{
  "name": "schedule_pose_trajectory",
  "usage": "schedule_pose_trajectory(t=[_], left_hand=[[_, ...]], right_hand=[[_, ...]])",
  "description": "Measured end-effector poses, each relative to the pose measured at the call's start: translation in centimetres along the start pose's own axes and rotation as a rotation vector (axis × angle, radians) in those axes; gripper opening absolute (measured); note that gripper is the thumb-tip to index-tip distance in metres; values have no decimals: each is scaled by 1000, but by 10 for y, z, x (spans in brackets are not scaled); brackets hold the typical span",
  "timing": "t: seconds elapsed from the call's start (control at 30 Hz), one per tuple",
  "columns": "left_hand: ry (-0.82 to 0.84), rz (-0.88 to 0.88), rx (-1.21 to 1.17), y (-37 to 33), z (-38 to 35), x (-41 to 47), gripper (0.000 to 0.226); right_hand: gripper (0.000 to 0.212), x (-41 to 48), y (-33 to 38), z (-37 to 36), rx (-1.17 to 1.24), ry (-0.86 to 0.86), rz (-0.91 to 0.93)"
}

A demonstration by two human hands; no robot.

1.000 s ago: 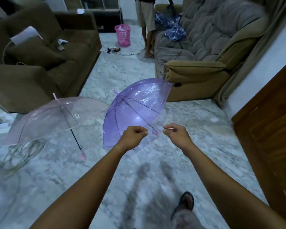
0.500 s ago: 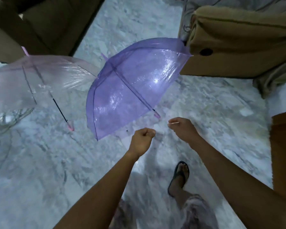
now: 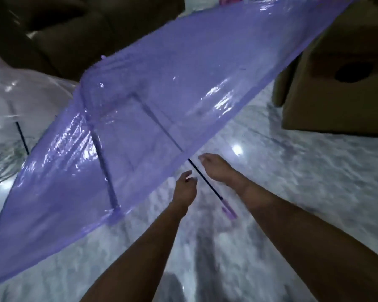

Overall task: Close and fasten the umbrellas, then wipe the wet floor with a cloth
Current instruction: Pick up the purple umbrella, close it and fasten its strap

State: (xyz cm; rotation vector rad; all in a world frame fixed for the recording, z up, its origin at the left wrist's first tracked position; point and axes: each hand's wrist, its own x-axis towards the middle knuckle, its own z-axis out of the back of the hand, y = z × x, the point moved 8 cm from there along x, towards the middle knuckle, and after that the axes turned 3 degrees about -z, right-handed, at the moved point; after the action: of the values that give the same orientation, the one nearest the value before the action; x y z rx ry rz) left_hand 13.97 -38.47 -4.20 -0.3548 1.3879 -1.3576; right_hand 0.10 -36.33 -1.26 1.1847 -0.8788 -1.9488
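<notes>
The open purple umbrella [image 3: 162, 88] lies tilted on the marble floor [image 3: 292, 192] and its wet canopy fills the upper left. Its black shaft [image 3: 205, 179] runs down right to a purple handle [image 3: 228, 211]. My left hand [image 3: 184, 186] hovers just left of the shaft with loosely bent fingers that hold nothing. Just right of the shaft, my right hand [image 3: 218, 168] reaches in with fingers stretched toward the canopy edge. No fingers close round the shaft. A second, pale pink transparent umbrella [image 3: 20, 94] stands open at the far left.
A dark brown sofa [image 3: 74, 29] stands behind the umbrellas at the top left. A tan armchair [image 3: 340, 88] stands at the right, close to the purple canopy's upper edge. A coil of cable [image 3: 0, 168] lies under the pink umbrella.
The view has dropped much closer to the purple umbrella. Both hands have opened from fists and come up on either side of its shaft.
</notes>
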Motion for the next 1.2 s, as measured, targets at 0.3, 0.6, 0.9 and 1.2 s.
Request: schedule_pose_trajectory(t=[0.3, 0.6, 0.9, 1.2], left_hand=[[-29, -103, -254, -34, 11, 20, 7], [349, 34, -307, -223, 10, -202, 17], [852, 169, -26, -448, 43, -359, 13], [1126, -257, 387, -608, 64, -409, 21]], right_hand=[[16, 41, 65, -36, 142, 120, 111], [9, -166, 182, 95, 262, 153, -151], [26, -371, 351, 239, 356, -143, -162], [14, -483, 461, 294, 632, -789, -50]])
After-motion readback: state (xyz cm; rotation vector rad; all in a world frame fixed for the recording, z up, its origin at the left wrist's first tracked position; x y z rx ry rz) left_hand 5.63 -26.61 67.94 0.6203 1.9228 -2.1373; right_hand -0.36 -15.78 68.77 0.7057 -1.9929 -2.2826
